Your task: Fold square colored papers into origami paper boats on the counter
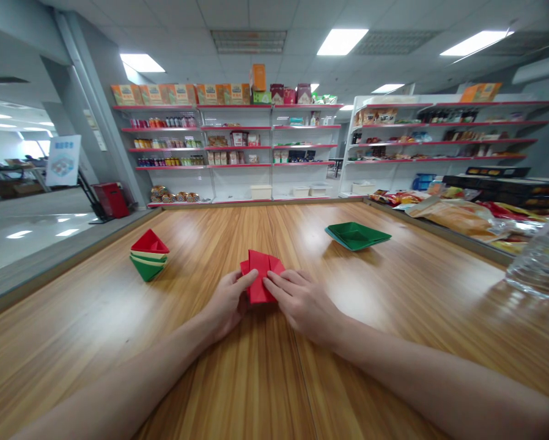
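A folded piece of red paper (261, 287) is between my two hands over the middle of the wooden table. My left hand (231, 299) grips its left side, thumb on top and the other fingers mostly hidden beneath. On the right side, my right hand (304, 302) holds the paper with its fingertips pressed on the upper face. Flaps of the paper stick up at the far edge. To the left stands a nested stack of folded paper boats (148, 256) in red, cream and green. Farther off to the right lie green paper sheets (357, 236) with upturned edges.
A clear plastic bottle (543, 260) is at the table's right edge. Beyond that edge are snack packets (458, 215) and black boxes (508, 190). Stocked shelves (238, 146) stand behind the table (201, 379). A sign board (63, 160) and a red box (110, 200) are on the floor at left.
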{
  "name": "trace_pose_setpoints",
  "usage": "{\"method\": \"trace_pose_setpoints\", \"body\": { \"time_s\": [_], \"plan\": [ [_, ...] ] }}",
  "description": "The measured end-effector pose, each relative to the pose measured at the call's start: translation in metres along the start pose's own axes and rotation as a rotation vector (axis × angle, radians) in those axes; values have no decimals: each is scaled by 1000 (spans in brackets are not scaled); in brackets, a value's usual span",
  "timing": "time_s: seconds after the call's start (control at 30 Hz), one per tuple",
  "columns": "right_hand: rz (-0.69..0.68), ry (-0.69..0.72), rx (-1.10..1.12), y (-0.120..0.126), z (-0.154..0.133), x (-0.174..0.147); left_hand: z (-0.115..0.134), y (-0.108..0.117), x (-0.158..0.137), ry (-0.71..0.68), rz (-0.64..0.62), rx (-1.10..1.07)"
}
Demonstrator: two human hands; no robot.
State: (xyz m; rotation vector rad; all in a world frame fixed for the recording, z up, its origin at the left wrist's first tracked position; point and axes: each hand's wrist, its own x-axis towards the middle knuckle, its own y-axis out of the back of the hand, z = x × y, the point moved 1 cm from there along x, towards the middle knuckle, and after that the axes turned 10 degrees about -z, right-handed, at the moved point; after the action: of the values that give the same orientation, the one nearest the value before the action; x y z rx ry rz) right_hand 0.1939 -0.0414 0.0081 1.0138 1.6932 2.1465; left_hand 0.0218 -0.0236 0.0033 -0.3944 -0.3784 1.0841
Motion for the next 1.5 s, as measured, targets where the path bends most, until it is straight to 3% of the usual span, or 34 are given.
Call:
{"method": "trace_pose_setpoints", "body": {
  "time_s": [0.13,0.23,0.37,0.6,0.77,0.97,1.2,1.3,1.5],
  "plan": [
    [101,7,264,-2,0,-1,0,6,5,-21,227,8],
    [226,-40,376,-2,7,-2,3,9,7,-28,259,40],
    [251,-21,337,0,14,-2,4,10,6,-28,204,49],
    [282,153,189,-1,11,-1,0,11,4,-44,58,50],
    [324,83,225,2,9,-1,-2,12,3,-50,-23,114],
    [220,185,147,-1,7,0,-4,11,1,-53,-100,187],
    [271,229,177,-2,9,-1,-6,12,-1,-52,-158,263],
    [298,187,238,2,7,-2,-5,11,-2,-45,-170,291],
    [320,-60,465,1,3,-2,-1,4,-6,-52,-272,499]
  ]
}}
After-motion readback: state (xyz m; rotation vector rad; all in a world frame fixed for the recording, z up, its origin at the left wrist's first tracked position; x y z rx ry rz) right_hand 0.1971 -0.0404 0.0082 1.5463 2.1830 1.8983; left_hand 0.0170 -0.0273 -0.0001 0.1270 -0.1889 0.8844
